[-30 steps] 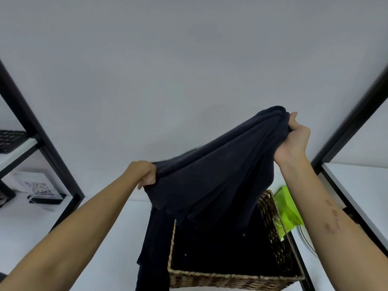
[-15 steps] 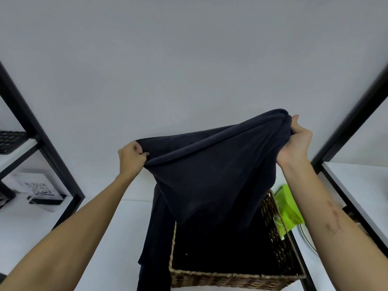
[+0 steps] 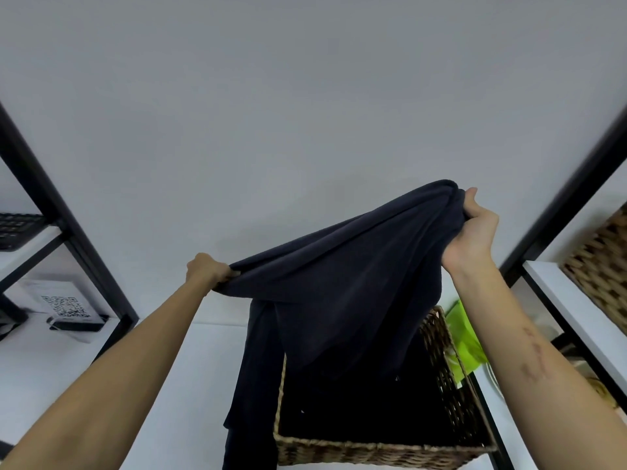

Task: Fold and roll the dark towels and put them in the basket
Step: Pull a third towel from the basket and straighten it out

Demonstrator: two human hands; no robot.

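dark navy cloth, one towel (image 3: 339,286), hangs stretched in the air between two raised hands above a woven basket (image 3: 373,451). the left hand (image 3: 208,271) has its fingers curled tight round the towel's lower left corner, and the right hand (image 3: 475,232) grips the higher corner, bunched into a thick fold, so the top edge slopes up from left to right. below that edge the cloth falls in soft, matte folds; one long tail drops outside the basket's left wall, past its rim, while the rest hangs down into the basket's dark inside, where what lies there cannot be made out. the basket is rectangular, of brown plaited wicker, and stands on a white table (image 3: 190,385), its right wall close to the table's black edge. white surface lies open to the left of the basket, under the left forearm. two black-framed shelves flank the scene, well apart from the hands: the left shelf (image 3: 51,212) carries a keyboard (image 3: 18,228) and, lower, a card with a square code (image 3: 64,305); the right shelf (image 3: 559,293) bears a second wicker basket (image 3: 604,266). one bright green cloth (image 3: 463,337) lies just beyond the first basket's right wall.
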